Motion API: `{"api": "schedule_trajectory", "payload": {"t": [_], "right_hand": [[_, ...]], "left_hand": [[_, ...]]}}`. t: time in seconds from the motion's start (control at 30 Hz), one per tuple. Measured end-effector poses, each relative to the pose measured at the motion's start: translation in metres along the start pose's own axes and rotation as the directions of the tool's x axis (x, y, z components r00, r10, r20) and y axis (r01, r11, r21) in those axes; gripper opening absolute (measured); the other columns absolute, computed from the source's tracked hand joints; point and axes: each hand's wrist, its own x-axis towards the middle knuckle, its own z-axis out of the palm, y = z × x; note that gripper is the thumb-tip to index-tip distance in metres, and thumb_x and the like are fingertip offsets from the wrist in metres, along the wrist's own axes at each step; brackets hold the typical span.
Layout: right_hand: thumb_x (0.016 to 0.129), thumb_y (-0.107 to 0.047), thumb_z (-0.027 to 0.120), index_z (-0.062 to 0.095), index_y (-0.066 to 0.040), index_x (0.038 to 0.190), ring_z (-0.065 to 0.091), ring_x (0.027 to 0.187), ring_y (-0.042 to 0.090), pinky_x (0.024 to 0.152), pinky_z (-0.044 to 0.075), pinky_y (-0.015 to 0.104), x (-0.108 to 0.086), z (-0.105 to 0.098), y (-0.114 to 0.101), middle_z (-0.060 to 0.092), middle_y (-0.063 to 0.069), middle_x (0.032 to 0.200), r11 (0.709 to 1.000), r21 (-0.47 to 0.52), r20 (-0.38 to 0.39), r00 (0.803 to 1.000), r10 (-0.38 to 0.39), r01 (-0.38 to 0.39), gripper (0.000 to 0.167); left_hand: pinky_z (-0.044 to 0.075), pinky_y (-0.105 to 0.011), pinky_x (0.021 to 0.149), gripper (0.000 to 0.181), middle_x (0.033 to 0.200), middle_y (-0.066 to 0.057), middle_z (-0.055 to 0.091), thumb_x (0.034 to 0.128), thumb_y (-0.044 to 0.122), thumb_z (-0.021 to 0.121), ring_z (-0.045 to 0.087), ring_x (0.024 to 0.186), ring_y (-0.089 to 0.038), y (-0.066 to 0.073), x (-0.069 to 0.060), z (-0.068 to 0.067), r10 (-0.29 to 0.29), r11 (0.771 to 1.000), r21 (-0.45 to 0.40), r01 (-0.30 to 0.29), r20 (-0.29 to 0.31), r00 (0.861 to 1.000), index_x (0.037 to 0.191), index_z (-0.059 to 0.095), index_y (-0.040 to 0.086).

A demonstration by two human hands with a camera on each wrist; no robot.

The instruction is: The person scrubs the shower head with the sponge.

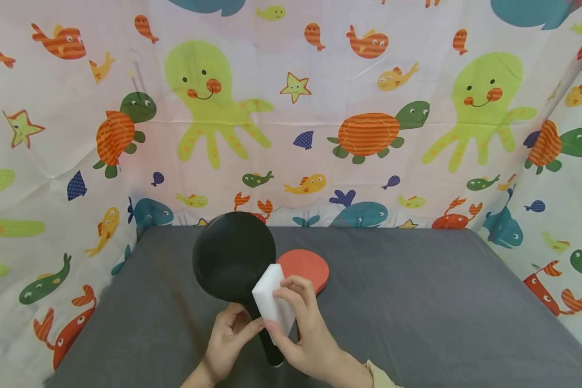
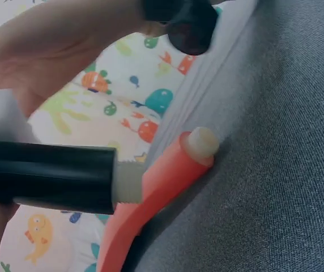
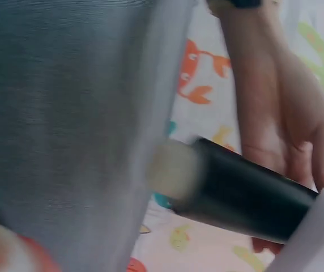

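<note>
A black paddle (image 1: 234, 253) with a round head and a straight handle is held tilted above the table. My left hand (image 1: 230, 334) pinches its handle just below the head. A white block-shaped sponge (image 1: 271, 293) lies against the handle's right side, gripped between the thumb and fingers of my right hand (image 1: 310, 337). The handle's lower end sticks out below both hands and has a pale cap, visible in both wrist views. Behind the right hand rests a red paddle (image 1: 304, 267); its handle, also pale-tipped, shows in the left wrist view.
A grey cloth (image 1: 417, 302) covers the table. White curtains (image 1: 291, 118) printed with sea animals stand along its back and both sides. A red and white shape (image 3: 15, 249), blurred, appears at the lower left corner of the right wrist view.
</note>
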Motion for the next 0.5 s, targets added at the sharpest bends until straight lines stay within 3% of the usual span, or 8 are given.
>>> {"api": "schedule_trajectory", "payload": {"t": [0.13,0.3,0.37,0.5], "right_hand": [[0.091,-0.014,0.059,0.045,0.001,0.115,0.047,0.099,0.026,0.073,0.047,0.027,-0.023,0.005,0.003,0.033,0.02,0.117,1.0,0.004,0.107,0.994,-0.003,0.002,0.032],[0.091,-0.02,0.059,0.046,-0.006,0.116,0.048,0.093,0.018,0.075,0.043,0.015,-0.051,0.009,0.011,0.032,0.013,0.119,1.0,-0.02,0.231,0.973,0.003,0.002,0.031],[0.09,-0.019,0.06,0.046,-0.006,0.116,0.048,0.093,0.018,0.074,0.043,0.015,-0.05,0.009,0.011,0.033,0.012,0.119,1.0,-0.019,0.231,0.973,0.007,-0.003,0.032],[0.09,-0.016,0.059,0.045,-0.002,0.117,0.046,0.1,0.021,0.075,0.046,0.022,-0.034,0.009,0.009,0.034,0.015,0.118,1.0,0.004,0.118,0.993,0.01,-0.011,0.033]], "left_hand": [[0.049,-0.027,0.084,0.03,0.112,-0.006,0.06,0.0888,-0.013,0.048,0.058,0.102,-0.016,0.004,0.007,-0.007,0.026,0.986,-0.161,-0.032,-0.043,0.999,0.114,0.058,-0.002],[0.046,-0.038,0.091,0.031,0.114,-0.012,0.063,0.0909,-0.012,0.045,0.06,0.105,-0.024,0.011,0.013,-0.02,-0.036,0.957,-0.291,-0.005,-0.134,0.99,0.117,0.058,-0.002],[0.046,-0.04,0.09,0.031,0.113,-0.013,0.064,0.0891,-0.014,0.047,0.061,0.104,-0.026,0.012,0.014,-0.022,-0.026,0.958,-0.285,-0.019,-0.153,0.988,0.113,0.061,-0.001],[0.05,-0.035,0.085,0.031,0.108,-0.015,0.065,0.0832,-0.02,0.051,0.062,0.101,-0.026,0.009,0.014,-0.017,0.118,0.963,-0.231,-0.14,-0.109,0.987,0.108,0.061,-0.005]]}}
